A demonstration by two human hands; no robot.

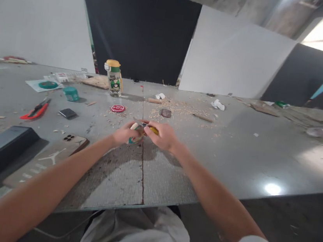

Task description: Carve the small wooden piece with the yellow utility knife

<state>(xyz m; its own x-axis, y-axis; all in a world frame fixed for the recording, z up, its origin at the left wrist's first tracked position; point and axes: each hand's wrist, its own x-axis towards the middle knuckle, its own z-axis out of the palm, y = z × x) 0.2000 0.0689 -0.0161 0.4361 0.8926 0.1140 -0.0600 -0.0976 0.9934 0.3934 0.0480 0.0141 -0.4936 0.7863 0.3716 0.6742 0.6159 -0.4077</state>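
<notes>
My left hand (124, 133) is closed around a small carved piece (135, 133), pale wood-coloured with teal on it, near the front of the table. My right hand (164, 135) grips a carving knife (154, 130) with a yellow handle. Its thin blade points left, over the top of the piece. The fingers hide much of the piece, so I cannot tell whether the edge touches it. Just beyond my hands lie a red round lid (118, 108), a dark reddish-brown block (165, 113) and scattered wood shavings (177, 108).
A yellow-lidded bottle (114, 79) stands at the back. To the left are red-handled pliers (36, 109), a teal jar (71, 94), a small black box (67, 113), a phone (49, 158) and a large dark case (2, 148). A slim wooden-handled tool (203, 118) lies right.
</notes>
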